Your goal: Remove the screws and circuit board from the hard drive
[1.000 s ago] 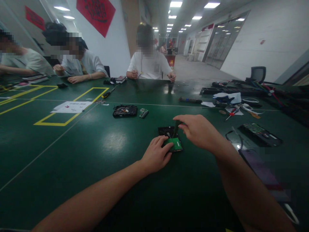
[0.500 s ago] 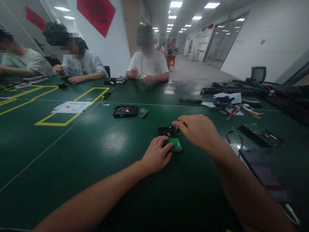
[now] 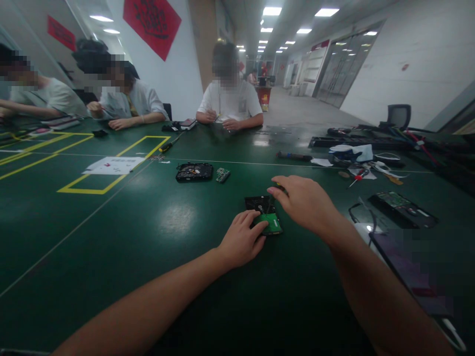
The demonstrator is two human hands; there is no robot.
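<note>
A black hard drive point(image 3: 259, 203) with a green circuit board point(image 3: 272, 223) on it lies on the green table point(image 3: 148, 257) in front of me. My left hand point(image 3: 240, 242) rests on the drive's near left edge, fingers curled over the board. My right hand point(image 3: 306, 202) hovers just above the drive, pinched round a small screwdriver point(image 3: 278, 188) whose tip points down at the drive.
A second opened drive point(image 3: 194, 171) and a loose green board point(image 3: 222, 174) lie farther back. A paper sheet point(image 3: 113, 165) sits in a yellow taped box at left. Tools, cables and another board point(image 3: 399, 201) crowd the right side. Three people sit along the far edge.
My right hand has shifted slightly on the screwdriver above the drive. The person opposite has drawn both hands together in front of them. The left hand stays on the drive.
</note>
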